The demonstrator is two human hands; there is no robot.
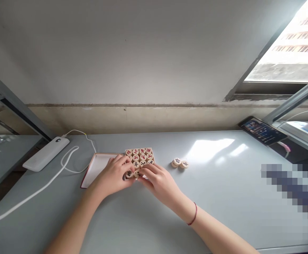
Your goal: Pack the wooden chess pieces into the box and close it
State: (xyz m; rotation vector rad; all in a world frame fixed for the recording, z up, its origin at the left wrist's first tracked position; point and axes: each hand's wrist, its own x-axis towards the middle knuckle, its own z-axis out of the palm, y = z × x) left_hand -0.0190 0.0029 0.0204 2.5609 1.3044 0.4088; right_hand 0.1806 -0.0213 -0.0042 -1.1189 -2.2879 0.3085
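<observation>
We've got boxed discs (142,156) lettered in red and black Chinese, right at our left hand (114,175) and right hand (160,181); both half-curled, touching, can't tell if gripping.

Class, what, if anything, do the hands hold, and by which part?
Whether anything is gripped cannot be told: the right hand is at the right side of a front piece in the box, the left hand at the box's near left corner.

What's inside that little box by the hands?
The box holds round Chinese chess pieces, red-marked at the back, black-marked nearer the front. The left fingers and right fingers hide some, and whatever is underneath the pieces can't be seen.
</observation>
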